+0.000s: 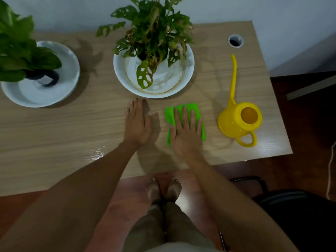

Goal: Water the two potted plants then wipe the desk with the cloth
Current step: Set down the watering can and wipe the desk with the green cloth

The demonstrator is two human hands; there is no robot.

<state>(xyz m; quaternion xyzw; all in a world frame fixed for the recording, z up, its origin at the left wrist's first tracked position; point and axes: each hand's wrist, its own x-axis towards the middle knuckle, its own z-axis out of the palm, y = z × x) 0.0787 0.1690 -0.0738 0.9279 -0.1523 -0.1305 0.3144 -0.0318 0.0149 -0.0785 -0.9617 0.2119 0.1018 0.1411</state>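
Note:
A bright green cloth (192, 108) lies flat on the wooden desk (72, 142), just in front of the middle plant. My right hand (185, 130) presses flat on the cloth with fingers spread. My left hand (138, 122) rests palm down on the bare desk beside it, fingers together, holding nothing. A holey-leafed plant (154, 33) stands in a white saucer (123, 77) at the centre back. A second leafy plant (16, 51) in a dark pot sits in a white saucer (69, 73) at the far left. The yellow watering can (238, 120) stands to the right of the cloth.
A round cable hole (235, 40) sits in the desk's back right corner. A black chair (291, 206) stands on the floor at the right. My bare feet (163, 188) are below the desk's front edge. A wall runs behind the desk.

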